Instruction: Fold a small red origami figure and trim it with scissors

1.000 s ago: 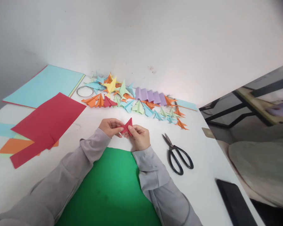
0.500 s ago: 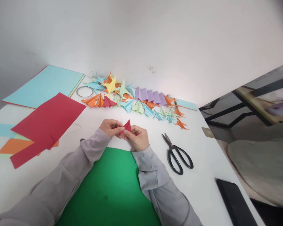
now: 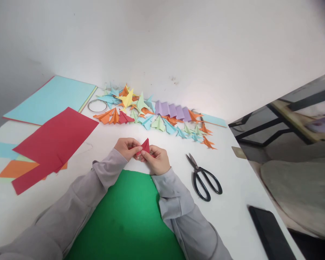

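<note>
A small folded piece of red paper [image 3: 146, 145] with a pointed top is pinched between both hands, just beyond the green mat [image 3: 124, 213]. My left hand [image 3: 127, 148] is closed on its left side, thumb on the near face. On the right side my right hand [image 3: 157, 159] grips it between thumb and curled fingers. The fingers cover the paper's lower part. Behind the hands, along the wall, lie several folded paper pieces [image 3: 158, 122] in orange, blue, green, yellow and purple.
Black-handled scissors [image 3: 202, 177] lie slightly open to the right. A black phone-like slab [image 3: 271, 231] rests near the table's right edge. Red sheets [image 3: 59, 133] overlap cut strips at the left, near a stack of blue paper [image 3: 52, 99] and a thin ring [image 3: 97, 105].
The red folded paper has shifted and turned slightly leftward, showing a wider face. My right hand has moved a little to the left; the left hand stays nearly in place.
</note>
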Tool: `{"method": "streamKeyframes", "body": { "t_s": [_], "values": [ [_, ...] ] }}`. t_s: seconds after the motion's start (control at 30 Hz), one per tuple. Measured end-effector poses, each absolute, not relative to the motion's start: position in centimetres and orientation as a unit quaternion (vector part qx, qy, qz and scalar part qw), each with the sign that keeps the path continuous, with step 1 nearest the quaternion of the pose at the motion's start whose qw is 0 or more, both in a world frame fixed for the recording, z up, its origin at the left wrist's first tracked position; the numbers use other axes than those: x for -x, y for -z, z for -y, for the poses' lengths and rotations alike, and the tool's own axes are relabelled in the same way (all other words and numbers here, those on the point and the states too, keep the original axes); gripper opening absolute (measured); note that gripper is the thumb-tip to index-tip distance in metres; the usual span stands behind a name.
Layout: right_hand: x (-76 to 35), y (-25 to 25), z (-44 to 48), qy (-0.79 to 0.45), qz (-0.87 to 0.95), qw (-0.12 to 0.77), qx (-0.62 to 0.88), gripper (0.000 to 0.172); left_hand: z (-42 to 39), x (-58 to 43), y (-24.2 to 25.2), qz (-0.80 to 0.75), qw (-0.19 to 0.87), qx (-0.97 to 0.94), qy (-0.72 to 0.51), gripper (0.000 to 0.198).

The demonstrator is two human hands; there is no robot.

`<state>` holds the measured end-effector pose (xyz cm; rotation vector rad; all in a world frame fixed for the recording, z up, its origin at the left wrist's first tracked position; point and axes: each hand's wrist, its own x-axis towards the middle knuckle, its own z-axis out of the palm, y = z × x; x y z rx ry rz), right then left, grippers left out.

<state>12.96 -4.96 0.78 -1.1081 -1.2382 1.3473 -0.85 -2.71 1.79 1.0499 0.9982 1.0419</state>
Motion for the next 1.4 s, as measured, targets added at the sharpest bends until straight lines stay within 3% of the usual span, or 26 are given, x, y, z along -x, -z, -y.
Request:
{"method": "streamKeyframes", "body": {
  "t_s": [0.23,0.63,0.93,1.4],
  "values": [
    [-13.1,-1.2,5.0,-0.551,0.519,0.476,0.447,0.03,2.7,1.0,-2.0,-0.437,0.663,-0.427,-0.432,0.032],
    [-13.1,-1.0,5.0,-0.568,0.523,0.469,0.429,0.027,2.9,0.7,-1.8,-0.411,0.634,-0.479,-0.447,0.037],
    [-13.4,-0.2,4.6,-0.578,0.464,0.524,0.419,0.02,3.0,0.8,-2.3,-0.395,0.684,-0.417,-0.45,0.039],
    [-13.1,-1.4,4.7,-0.56,0.475,0.509,0.448,0.031,2.8,1.1,-2.8,-0.395,0.712,-0.432,-0.388,0.035]
  ]
}}
